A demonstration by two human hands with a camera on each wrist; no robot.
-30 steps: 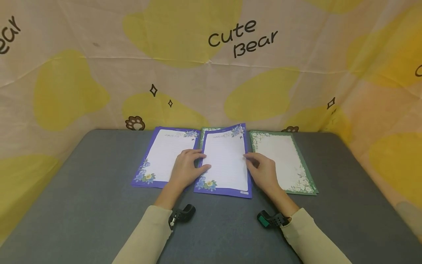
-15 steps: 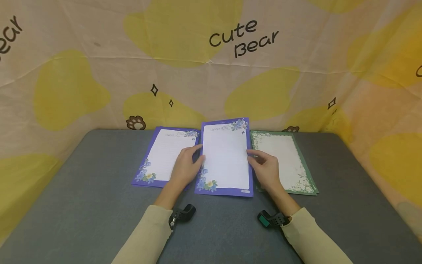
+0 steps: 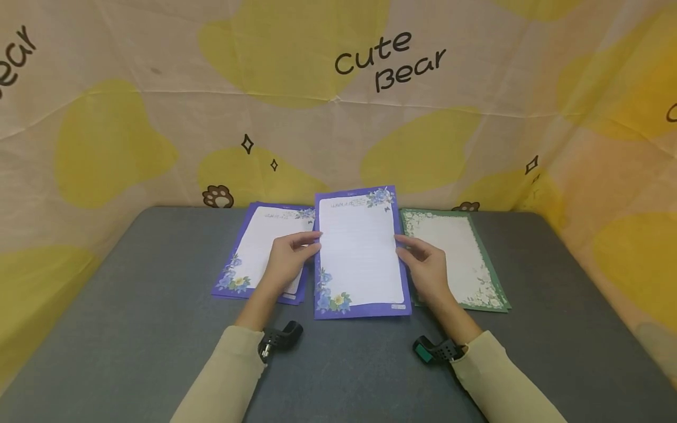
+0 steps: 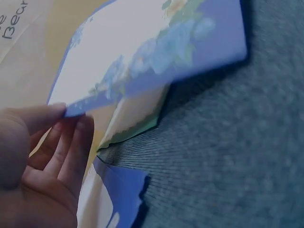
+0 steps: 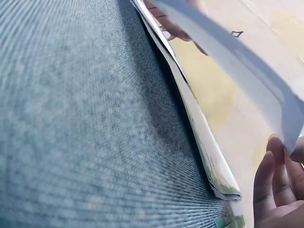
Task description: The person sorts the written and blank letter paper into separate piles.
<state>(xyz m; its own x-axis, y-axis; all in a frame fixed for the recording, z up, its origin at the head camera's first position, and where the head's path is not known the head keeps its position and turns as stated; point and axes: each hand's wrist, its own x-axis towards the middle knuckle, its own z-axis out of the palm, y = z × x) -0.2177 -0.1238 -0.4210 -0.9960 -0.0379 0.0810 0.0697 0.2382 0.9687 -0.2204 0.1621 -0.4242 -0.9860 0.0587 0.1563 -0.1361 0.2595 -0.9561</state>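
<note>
A sheet of lined paper [image 3: 359, 252] with a purple-blue floral border is held up between both hands. My left hand [image 3: 282, 258] pinches its left edge. The left wrist view shows the thumb [image 4: 42, 116] on the printed face and the fingers beneath. On the opposite edge, my right hand [image 3: 427, 271] pinches the same sheet; its fingers [image 5: 275, 178] grip the edge in the right wrist view. Similar purple-bordered sheets [image 3: 259, 241] lie under and beside the left hand. Green-bordered floral sheets [image 3: 449, 252] lie by the right hand. A green-edged sheet [image 4: 142, 111] shows below the raised one.
Everything rests on a grey table [image 3: 338, 376]. Behind its far edge hangs a cloth backdrop [image 3: 296, 129] with yellow patches and printed lettering. Each wrist wears a black strap device, the left one [image 3: 280, 338] and the right one [image 3: 436, 351].
The purple-bordered sheet has risen off the papers beneath and shifted slightly left at the end. The left hand has moved left with it; the right hand has stayed nearly in place.
</note>
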